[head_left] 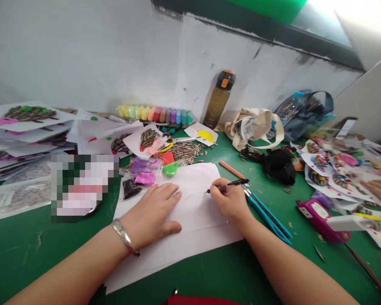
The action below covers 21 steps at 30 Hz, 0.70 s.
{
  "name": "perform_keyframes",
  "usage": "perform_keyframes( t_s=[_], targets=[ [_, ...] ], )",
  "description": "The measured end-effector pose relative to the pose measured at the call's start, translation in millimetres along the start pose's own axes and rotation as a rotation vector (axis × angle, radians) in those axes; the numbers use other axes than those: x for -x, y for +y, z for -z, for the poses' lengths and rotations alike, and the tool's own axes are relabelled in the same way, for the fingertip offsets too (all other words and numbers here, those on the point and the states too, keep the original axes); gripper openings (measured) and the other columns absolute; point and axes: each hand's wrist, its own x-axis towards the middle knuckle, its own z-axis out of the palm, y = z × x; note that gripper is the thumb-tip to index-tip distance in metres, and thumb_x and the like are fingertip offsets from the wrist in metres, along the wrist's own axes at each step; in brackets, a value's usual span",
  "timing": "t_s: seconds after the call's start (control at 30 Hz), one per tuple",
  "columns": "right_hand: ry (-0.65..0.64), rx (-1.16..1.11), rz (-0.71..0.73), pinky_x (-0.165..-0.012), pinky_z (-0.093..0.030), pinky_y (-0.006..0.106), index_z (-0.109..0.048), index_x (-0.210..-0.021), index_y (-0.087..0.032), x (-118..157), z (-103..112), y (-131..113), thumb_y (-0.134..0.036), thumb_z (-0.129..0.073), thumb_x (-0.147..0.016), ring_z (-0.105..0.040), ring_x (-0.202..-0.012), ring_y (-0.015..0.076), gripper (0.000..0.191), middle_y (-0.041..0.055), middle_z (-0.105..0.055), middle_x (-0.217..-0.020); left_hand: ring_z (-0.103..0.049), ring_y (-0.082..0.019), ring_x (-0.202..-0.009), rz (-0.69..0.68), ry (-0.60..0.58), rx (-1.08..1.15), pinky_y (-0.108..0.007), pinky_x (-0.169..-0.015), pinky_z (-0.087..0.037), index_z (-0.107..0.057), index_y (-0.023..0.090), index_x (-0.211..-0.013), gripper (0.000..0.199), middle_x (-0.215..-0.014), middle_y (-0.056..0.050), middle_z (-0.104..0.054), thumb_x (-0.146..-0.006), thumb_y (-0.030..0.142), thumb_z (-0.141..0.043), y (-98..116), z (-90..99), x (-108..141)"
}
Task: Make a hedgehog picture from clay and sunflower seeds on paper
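White paper sheets (190,243) lie overlapped on the green table. My left hand (150,214), with a silver bracelet (123,235) at the wrist, rests flat on the sheets, fingers spread and nothing in it. A black pen (231,184) is held in my right hand (231,201), its tip touching the top sheet, where a faint curved line shows. Beyond the paper's left part sit packets of purple clay (142,165), pink clay (145,178), green clay (170,169) and black clay (131,188). A blue cutter-like tool (266,216) lies right of my right hand.
Sunflower seeds (186,152) are heaped behind the paper. A bottle (219,99) leans against the wall beside a cloth bag (252,125). Stacked seed pictures (28,127) stand left. A magenta device (322,220) lies right, near another person's hand (379,190).
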Motion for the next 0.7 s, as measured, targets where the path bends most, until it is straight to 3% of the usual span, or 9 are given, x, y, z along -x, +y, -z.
perform_keyframes(
  t_s=[0.43,0.7],
  targets=[
    [0.006,0.188,0.049,-0.049,-0.033,0.024,-0.052,-0.058,-0.021,-4.2,13.4,-2.3,-0.022,-0.048,-0.069,-0.047,-0.048,0.0131,0.012,-0.0045,-0.049,-0.047,-0.038,-0.034,-0.131,-0.003,0.004,0.004,-0.051,-0.108,-0.029,-0.05,0.016,-0.131,0.061,-0.141,-0.016,-0.045,-0.078,0.045,-0.063,-0.6,-0.4,-0.1],
    [-0.014,0.126,0.041,-0.048,-0.03,0.024,-0.049,-0.054,-0.021,-4.5,15.7,0.7,-0.019,-0.049,-0.067,-0.043,-0.048,0.0123,0.013,-0.0054,-0.044,-0.045,-0.038,-0.035,-0.131,0.0,0.005,0.013,-0.054,-0.108,-0.029,-0.05,0.016,-0.131,0.062,-0.141,-0.016,-0.045,-0.078,0.045,-0.064,-0.9,-0.4,0.9]
  ],
)
